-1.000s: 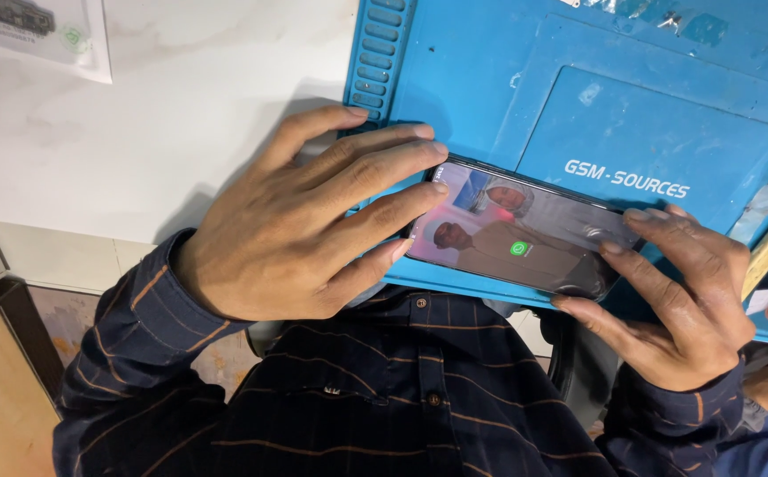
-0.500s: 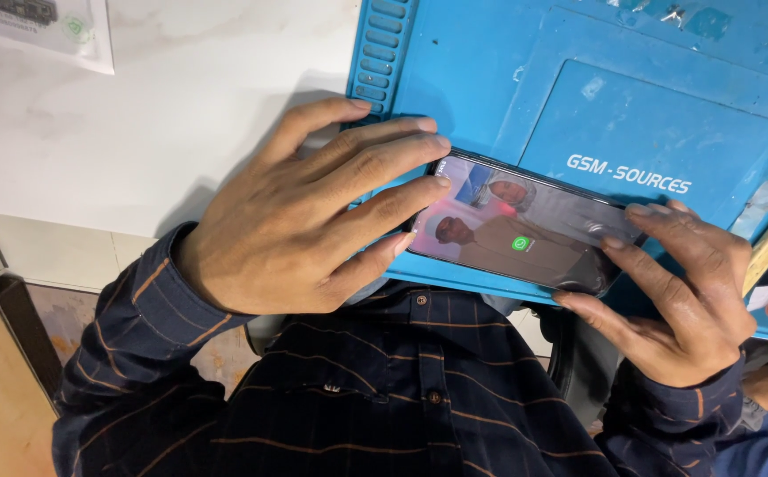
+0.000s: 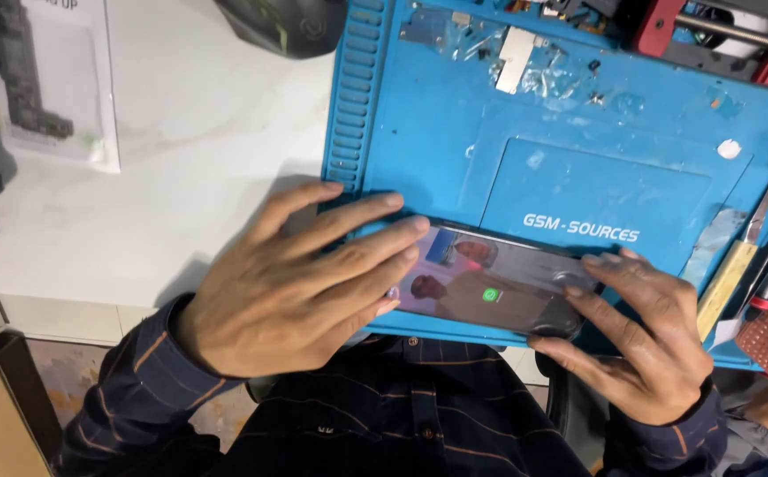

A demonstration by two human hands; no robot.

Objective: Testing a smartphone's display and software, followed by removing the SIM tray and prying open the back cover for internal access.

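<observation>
The left end of the phone (image 3: 499,284) is hidden under the left hand (image 3: 300,283), so its full shape cannot be seen. The phone lies low in the middle of the frame, on the near edge of the blue mat (image 3: 578,177), with its screen lit. The left hand lies flat with fingers spread wide, pressing on the phone's left part and the mat. The right hand (image 3: 640,340), low on the right, is open too; its fingertips touch the phone's right end and lower corner. It looks like a light grip, but that is hard to tell.

Tools (image 3: 755,256) at the right edge are cut off. Small parts (image 3: 525,57) at the top of the mat are too tiny to make out. A white paper sheet (image 3: 66,88) with a dark picture lies at the upper left on the white table (image 3: 207,159). A dark round thing (image 3: 287,26) at the top is cut off.
</observation>
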